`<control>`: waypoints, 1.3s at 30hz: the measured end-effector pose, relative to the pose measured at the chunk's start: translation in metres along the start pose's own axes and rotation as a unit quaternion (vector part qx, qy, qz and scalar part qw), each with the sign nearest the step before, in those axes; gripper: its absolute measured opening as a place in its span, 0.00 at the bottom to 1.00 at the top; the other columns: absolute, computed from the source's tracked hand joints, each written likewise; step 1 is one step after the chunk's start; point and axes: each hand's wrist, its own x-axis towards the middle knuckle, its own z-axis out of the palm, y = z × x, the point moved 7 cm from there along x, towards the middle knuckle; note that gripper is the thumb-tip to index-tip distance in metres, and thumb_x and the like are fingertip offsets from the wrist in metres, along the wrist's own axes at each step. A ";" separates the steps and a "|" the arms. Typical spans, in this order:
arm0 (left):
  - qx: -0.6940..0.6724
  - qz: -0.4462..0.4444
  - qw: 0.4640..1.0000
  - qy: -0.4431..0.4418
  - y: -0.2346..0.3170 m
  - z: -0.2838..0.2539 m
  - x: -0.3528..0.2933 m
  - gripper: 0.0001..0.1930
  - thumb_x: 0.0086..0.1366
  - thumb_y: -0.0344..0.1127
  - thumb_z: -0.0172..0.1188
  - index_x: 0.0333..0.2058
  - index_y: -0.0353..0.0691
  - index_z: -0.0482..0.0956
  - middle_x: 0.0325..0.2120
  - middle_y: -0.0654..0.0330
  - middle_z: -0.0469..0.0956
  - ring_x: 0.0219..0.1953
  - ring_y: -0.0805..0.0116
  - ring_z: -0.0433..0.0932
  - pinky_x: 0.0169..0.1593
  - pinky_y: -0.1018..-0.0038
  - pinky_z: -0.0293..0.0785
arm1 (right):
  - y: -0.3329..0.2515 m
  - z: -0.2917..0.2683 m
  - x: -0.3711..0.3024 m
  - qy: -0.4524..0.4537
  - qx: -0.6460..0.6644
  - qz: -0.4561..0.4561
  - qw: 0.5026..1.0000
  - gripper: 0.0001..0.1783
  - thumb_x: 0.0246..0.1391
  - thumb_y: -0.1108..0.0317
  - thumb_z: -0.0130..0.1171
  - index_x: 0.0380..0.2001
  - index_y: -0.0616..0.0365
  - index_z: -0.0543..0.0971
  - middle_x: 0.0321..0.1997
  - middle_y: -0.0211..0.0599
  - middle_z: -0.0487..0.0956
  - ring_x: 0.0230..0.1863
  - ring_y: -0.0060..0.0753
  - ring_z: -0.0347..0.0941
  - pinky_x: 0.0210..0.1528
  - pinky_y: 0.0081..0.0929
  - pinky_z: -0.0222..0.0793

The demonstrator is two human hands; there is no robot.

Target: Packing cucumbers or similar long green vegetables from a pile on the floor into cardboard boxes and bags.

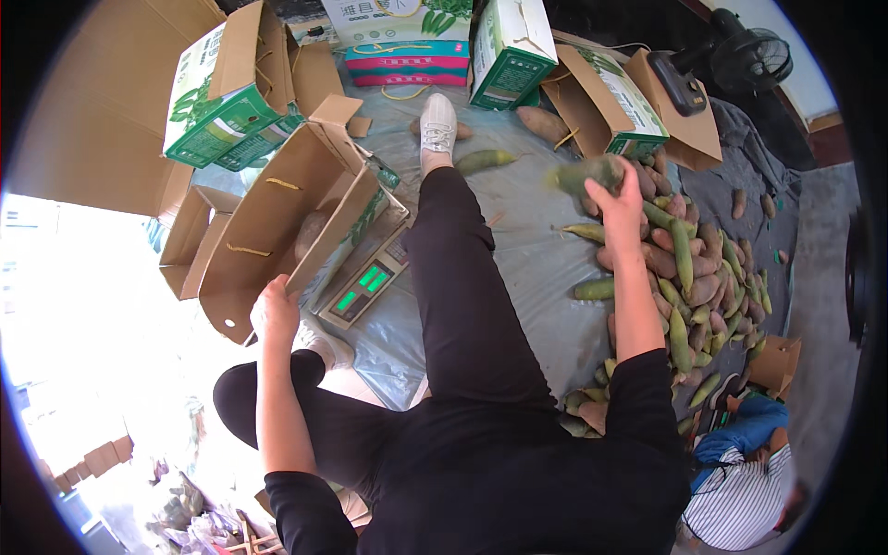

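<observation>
Pinching the box (265, 217) at left by its near edge, the left hand (275, 313) should press lightly beside the scale (367, 289); the right hand (623, 202) holds a green radish (585, 174) at the pile's (705, 289) far end, best gripped firmly.

Green radish (587, 173) blurred, partly hidden by right fingers (630, 176).

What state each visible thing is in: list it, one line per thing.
Left grip: closed on the held carton's edge
Right grip: closed on a green radish
Held carton: open, something rounded inside
Green radish: raised, blurred
Weighing scale: on, display lit green
Root-vegetable pile: loose, heaped
Plastic sheet: spread, wrinkled
Black fan: running or not, cannot tell
</observation>
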 end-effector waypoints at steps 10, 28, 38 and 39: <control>0.017 -0.004 1.000 -0.024 0.008 -0.010 -0.005 0.11 0.54 0.31 0.57 0.37 0.43 0.76 0.35 0.53 0.77 0.39 0.51 0.76 0.41 0.61 0.71 | -0.139 0.189 -0.008 -0.186 0.310 -0.072 0.929 0.28 0.42 0.77 0.65 0.48 0.60 0.67 0.45 0.32 0.72 0.48 0.26 0.68 0.52 0.26 0.64; 0.034 -0.001 0.999 -0.024 0.005 -0.009 -0.009 0.11 0.54 0.34 0.58 0.38 0.44 0.76 0.35 0.54 0.77 0.40 0.52 0.76 0.41 0.61 0.72 | -0.056 0.284 -0.019 -0.294 0.005 -0.096 0.951 0.15 0.44 0.71 0.60 0.38 0.62 0.75 0.37 0.38 0.78 0.42 0.30 0.73 0.46 0.27 0.69; 0.018 0.000 0.999 -0.027 -0.002 0.004 -0.001 0.14 0.53 0.34 0.59 0.39 0.41 0.74 0.35 0.51 0.77 0.40 0.50 0.75 0.41 0.59 0.71 | 0.167 0.076 -0.002 -0.163 -0.273 0.071 0.945 0.15 0.43 0.69 0.61 0.38 0.60 0.77 0.37 0.42 0.79 0.38 0.36 0.76 0.42 0.29 0.70; 0.010 0.011 1.000 -0.024 -0.002 0.006 0.000 0.14 0.53 0.34 0.59 0.40 0.41 0.74 0.35 0.51 0.77 0.40 0.50 0.75 0.40 0.59 0.71 | 0.188 0.054 -0.009 -0.156 -0.277 0.079 0.945 0.15 0.43 0.69 0.61 0.38 0.60 0.77 0.37 0.42 0.79 0.38 0.36 0.76 0.42 0.29 0.70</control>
